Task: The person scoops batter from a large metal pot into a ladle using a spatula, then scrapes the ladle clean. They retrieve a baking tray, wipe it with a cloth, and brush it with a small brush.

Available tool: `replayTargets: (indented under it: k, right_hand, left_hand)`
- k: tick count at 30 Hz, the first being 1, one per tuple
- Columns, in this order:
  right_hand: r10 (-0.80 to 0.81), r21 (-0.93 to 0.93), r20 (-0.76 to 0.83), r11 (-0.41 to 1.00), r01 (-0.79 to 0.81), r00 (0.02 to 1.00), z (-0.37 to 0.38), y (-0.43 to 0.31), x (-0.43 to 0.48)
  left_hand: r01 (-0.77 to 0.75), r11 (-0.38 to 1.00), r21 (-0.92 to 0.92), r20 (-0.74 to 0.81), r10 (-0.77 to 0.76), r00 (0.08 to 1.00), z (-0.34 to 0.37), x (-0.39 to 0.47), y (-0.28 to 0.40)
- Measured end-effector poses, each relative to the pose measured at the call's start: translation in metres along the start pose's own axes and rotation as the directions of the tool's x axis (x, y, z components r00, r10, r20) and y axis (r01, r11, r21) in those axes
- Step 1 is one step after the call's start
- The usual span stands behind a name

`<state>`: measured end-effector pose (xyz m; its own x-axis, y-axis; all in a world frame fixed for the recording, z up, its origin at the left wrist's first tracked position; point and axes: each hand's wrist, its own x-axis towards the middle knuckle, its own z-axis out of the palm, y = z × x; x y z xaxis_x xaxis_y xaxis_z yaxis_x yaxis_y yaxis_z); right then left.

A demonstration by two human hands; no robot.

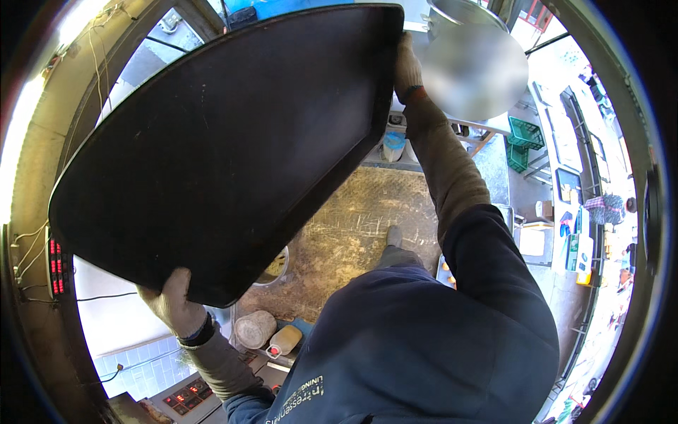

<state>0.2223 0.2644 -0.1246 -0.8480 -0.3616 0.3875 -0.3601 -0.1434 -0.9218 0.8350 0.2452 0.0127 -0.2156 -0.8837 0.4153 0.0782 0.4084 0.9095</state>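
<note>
A large black baking tray [228,143] with a raised rim is held up, tilted, across the upper left of the view. My left hand [177,302], in a pale work glove, grips its near lower corner, the thumb on the inner face. At the far right corner my right hand [408,63], also gloved, holds the rim; its fingers are partly hidden behind the tray. Only dark marks and a few light scratches show on the tray's inner face.
Below lies a worn wooden board [365,212]. A plastic jug [285,339] and a whitish container [255,329] stand near its left edge. A control panel [190,395] is at lower left, a large metal pot [466,13] at the top, green crates [525,132] at right.
</note>
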Motion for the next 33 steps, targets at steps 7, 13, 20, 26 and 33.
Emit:
replayTargets:
  k: [7,13,20,26,33]
  right_hand:
    - [-0.737,-0.328,-0.133,0.664,0.672,0.663,0.101,-0.152,-0.154]
    - [-0.832,-0.098,0.258,0.483,0.870,0.491,0.109,-0.194,-0.219]
    - [0.277,-0.634,-0.050,0.734,-0.245,0.960,-0.037,0.035,-0.216]
    - [0.503,-0.468,-0.002,0.763,-0.446,0.864,-0.105,0.136,-0.173]
    - [0.599,0.160,0.767,0.169,-0.972,0.231,-0.008,0.124,-0.151]
  left_hand:
    - [0.030,0.994,-0.107,-0.012,-0.031,0.999,0.035,-0.012,0.016]
    - [0.134,0.975,-0.178,0.006,-0.135,0.991,0.042,-0.017,0.033]
    - [0.043,0.995,-0.089,-0.088,-0.051,0.995,-0.008,-0.017,0.019]
    - [0.035,0.999,0.022,-0.206,-0.030,0.978,0.020,0.015,0.019]
    - [0.116,0.988,-0.106,-0.190,-0.135,0.973,0.121,0.084,-0.021]
